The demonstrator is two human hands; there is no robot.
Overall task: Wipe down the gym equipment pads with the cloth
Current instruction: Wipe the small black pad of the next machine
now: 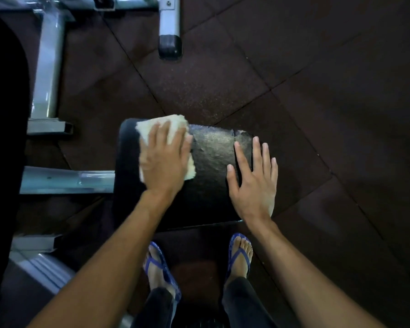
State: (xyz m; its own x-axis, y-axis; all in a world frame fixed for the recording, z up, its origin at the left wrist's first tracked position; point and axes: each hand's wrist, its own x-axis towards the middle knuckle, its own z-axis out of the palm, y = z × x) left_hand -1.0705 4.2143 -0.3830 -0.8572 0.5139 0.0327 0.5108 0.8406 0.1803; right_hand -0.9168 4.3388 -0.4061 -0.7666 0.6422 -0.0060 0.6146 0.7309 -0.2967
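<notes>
A black roller pad (pixel 211 162) lies across the middle of the head view, its surface worn and cracked near the right end. A cream cloth (pixel 168 125) rests on the pad's left part. My left hand (pixel 165 162) lies flat on the cloth, fingers spread, pressing it onto the pad. My right hand (pixel 253 178) is laid flat on the pad's right end, fingers apart, holding nothing.
Grey steel frame tubes (pixel 49 67) of the machine stand at the left, one bar (pixel 66 179) joining the pad's left end. A capped frame foot (pixel 170 47) sits on the dark rubber floor tiles (pixel 317 91) beyond. My feet in blue flip-flops (pixel 239 254) stand below the pad.
</notes>
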